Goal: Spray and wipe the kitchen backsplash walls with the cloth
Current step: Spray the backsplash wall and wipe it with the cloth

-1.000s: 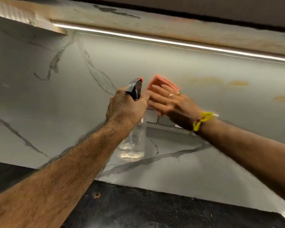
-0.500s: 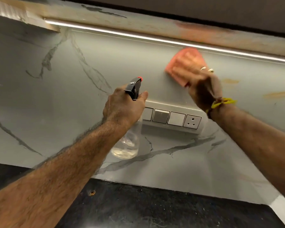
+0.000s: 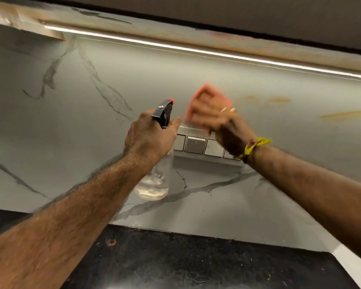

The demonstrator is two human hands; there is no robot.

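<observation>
**Wiping under way, stains on the right not yet reached**

Task judged as partly done, somewhere in the middle. Left hand (image 3: 149, 135) curled tight round the neck of the spray bottle (image 3: 154, 180), thumb out toward the right, nozzle aimed at the wall; a little clear liquid visible at the bottom of the bottle. Right hand (image 3: 219, 119) blurred, fingers spread fairly flat and pressing the pink cloth (image 3: 202, 94) against the backsplash (image 3: 81, 142), just above the switch panel (image 3: 196, 146). Whether the fingertips also pinch the cloth: impossible to tell through the blur.

Done so far, as a judgement only: the area around the panel being rubbed right now. No wet streaks clear enough to confirm which parts are already cleaned.

Left to do: orange-brown stains (image 3: 267, 99) on the wall, right of the cloth and apart from it, plus a longer streak (image 3: 346, 114) further right. Probably also the far strip below the light strip (image 3: 196, 52).

Count:
- one spray bottle
- one cloth
- one switch panel, with three flat switches visible and a fourth unit mostly hidden behind the right wrist
- one yellow wristband (image 3: 256, 146) on the right wrist
- two rings (image 3: 229, 109) on the right hand
- one dark table (image 3: 196, 263) near the camera, with one small orange spot (image 3: 112, 243) on it
</observation>
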